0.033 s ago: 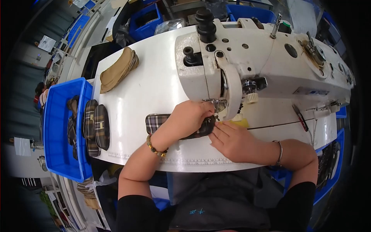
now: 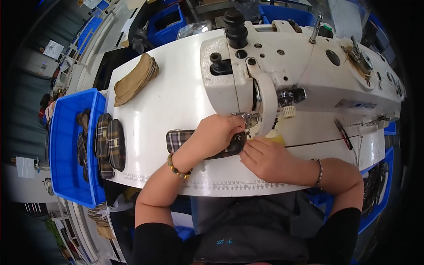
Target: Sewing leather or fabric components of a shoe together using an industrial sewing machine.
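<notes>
A plaid pouch (image 2: 177,139) with dark edging lies on the white table at the sewing machine (image 2: 265,66), its right end by the presser foot (image 2: 251,119). My left hand (image 2: 216,137) crosses over the pouch, thumb and fingers pinched on its far right part close to the needle area. My right hand (image 2: 271,161) is closed at the pouch's right end, fingertips pressed together against its edge. What lies between the fingertips is mostly hidden. Part of a yellow piece (image 2: 279,140) shows behind the right hand.
Two plaid pouches (image 2: 116,145) lie at the table's left edge, beside a blue bin (image 2: 73,194) with dark pieces. Stacked tan fabric pieces (image 2: 136,79) lie at the far left. Small snips (image 2: 342,134) rest right of the hands. A printed ruler (image 2: 229,185) runs along the front edge.
The fingers of my right hand have curled in slightly at the pouch's end. My left hand and the pouch look the same.
</notes>
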A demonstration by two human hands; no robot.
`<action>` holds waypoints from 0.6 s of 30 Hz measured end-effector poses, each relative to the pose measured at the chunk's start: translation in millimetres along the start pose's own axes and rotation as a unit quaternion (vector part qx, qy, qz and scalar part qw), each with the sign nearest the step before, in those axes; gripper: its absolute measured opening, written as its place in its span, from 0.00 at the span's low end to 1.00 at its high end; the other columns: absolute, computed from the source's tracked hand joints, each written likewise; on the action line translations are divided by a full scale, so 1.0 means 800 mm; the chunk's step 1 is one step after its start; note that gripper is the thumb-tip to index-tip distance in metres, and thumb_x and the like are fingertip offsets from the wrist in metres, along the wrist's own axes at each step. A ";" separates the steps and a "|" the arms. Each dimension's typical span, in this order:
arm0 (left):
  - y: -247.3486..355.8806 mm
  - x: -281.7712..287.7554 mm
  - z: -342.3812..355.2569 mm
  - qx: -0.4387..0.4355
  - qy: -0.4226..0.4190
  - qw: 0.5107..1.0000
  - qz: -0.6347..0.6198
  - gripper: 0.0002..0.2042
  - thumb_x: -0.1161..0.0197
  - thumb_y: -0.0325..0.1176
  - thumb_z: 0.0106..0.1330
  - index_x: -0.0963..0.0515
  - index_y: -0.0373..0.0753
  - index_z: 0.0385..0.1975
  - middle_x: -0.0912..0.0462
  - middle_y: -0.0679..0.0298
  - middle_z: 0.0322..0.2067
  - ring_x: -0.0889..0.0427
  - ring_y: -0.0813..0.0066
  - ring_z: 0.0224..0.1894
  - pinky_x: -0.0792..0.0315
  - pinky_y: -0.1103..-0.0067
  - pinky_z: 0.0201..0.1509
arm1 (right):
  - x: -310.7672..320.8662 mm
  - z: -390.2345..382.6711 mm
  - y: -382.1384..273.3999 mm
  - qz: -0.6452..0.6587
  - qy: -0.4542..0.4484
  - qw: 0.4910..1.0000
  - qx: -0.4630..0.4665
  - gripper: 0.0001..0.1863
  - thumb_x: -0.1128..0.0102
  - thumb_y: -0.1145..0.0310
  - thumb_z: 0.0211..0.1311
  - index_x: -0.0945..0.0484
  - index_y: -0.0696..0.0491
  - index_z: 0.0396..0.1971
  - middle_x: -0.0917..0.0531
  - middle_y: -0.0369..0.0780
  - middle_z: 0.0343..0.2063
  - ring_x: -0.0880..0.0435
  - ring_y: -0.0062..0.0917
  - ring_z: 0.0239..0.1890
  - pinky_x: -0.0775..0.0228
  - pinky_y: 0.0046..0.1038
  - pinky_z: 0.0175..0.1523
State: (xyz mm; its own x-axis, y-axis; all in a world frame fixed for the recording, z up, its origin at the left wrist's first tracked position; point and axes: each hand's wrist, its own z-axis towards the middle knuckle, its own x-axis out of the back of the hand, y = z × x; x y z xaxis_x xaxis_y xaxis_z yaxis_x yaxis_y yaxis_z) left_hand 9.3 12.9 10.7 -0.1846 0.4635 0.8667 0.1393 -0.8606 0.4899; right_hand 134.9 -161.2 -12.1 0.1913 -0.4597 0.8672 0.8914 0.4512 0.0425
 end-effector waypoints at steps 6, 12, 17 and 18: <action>0.003 0.003 0.000 0.006 0.005 1.000 -0.029 0.05 0.42 0.32 0.66 0.21 0.41 0.33 0.17 0.57 0.28 0.18 0.52 0.34 0.26 0.65 0.35 | 0.005 0.006 0.002 -0.083 0.063 0.994 0.009 0.08 0.38 0.75 0.46 0.20 0.58 0.29 0.30 0.31 0.16 0.29 0.16 0.18 0.38 0.18 0.23; 0.000 0.005 0.002 0.021 -0.017 1.000 -0.016 0.05 0.42 0.32 0.66 0.20 0.41 0.33 0.18 0.56 0.26 0.18 0.51 0.32 0.27 0.64 0.35 | -0.001 0.009 0.001 -0.091 0.087 0.992 0.011 0.09 0.38 0.74 0.46 0.18 0.57 0.31 0.33 0.29 0.14 0.32 0.14 0.15 0.41 0.18 0.21; -0.017 0.003 0.002 0.010 -0.016 0.998 -0.062 0.06 0.41 0.34 0.67 0.19 0.42 0.35 0.18 0.55 0.25 0.19 0.51 0.32 0.27 0.64 0.35 | 0.002 0.013 0.007 -0.101 0.079 0.992 0.011 0.09 0.37 0.74 0.46 0.18 0.57 0.30 0.33 0.29 0.14 0.31 0.14 0.15 0.42 0.17 0.20; -0.019 0.003 0.003 0.004 -0.014 0.997 -0.074 0.06 0.41 0.34 0.67 0.18 0.42 0.36 0.18 0.55 0.26 0.19 0.51 0.32 0.27 0.64 0.35 | 0.000 0.014 0.007 -0.110 0.082 0.991 0.002 0.09 0.37 0.74 0.46 0.18 0.57 0.30 0.33 0.29 0.14 0.31 0.14 0.15 0.42 0.17 0.20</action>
State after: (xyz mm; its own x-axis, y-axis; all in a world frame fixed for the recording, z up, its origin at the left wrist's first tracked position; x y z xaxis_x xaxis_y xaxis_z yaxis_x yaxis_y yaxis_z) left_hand 9.3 27.4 5.3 -0.1763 0.5911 0.7871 0.1198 -0.7808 0.6132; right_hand 135.2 -150.5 -6.6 0.0569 -0.6650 0.7446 0.9171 0.3297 0.2243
